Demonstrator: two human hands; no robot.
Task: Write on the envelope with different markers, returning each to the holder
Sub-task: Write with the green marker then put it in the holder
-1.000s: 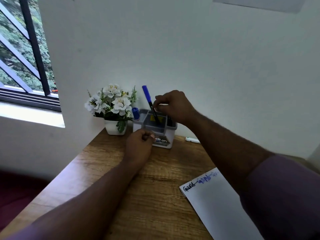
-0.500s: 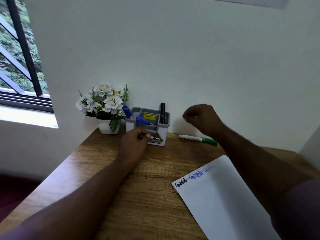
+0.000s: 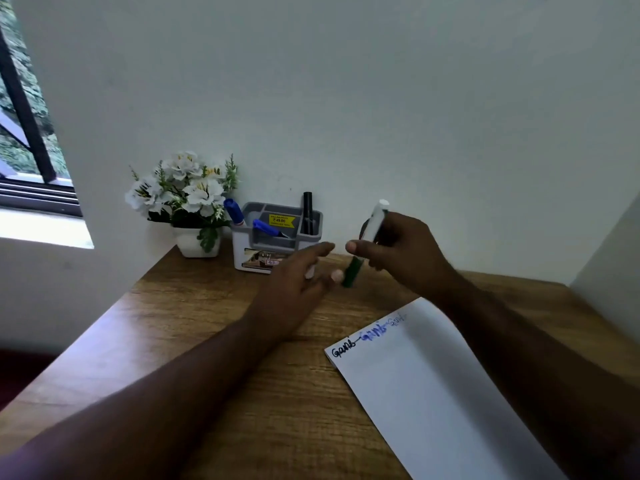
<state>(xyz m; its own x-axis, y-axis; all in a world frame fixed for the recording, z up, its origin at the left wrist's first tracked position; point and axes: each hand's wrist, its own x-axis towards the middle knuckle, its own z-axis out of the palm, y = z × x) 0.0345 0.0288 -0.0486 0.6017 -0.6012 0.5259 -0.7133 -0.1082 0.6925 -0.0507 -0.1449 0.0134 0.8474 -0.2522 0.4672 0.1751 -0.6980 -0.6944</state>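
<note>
The envelope lies flat on the table at the near right, and its top edge already carries three short scribbles: one black, one blue, one fainter and too small to tell the colour. The holder stands at the wall beside the flowers, with two blue markers and a black marker in it, so those colours look finished and put back. The right hand grips a green-capped marker above the table, fingers curled round its white barrel; the left hand reaches for the cap with fingers loosely spread, holding nothing. Uncapping, writing in green and returning it appear to remain.
</note>
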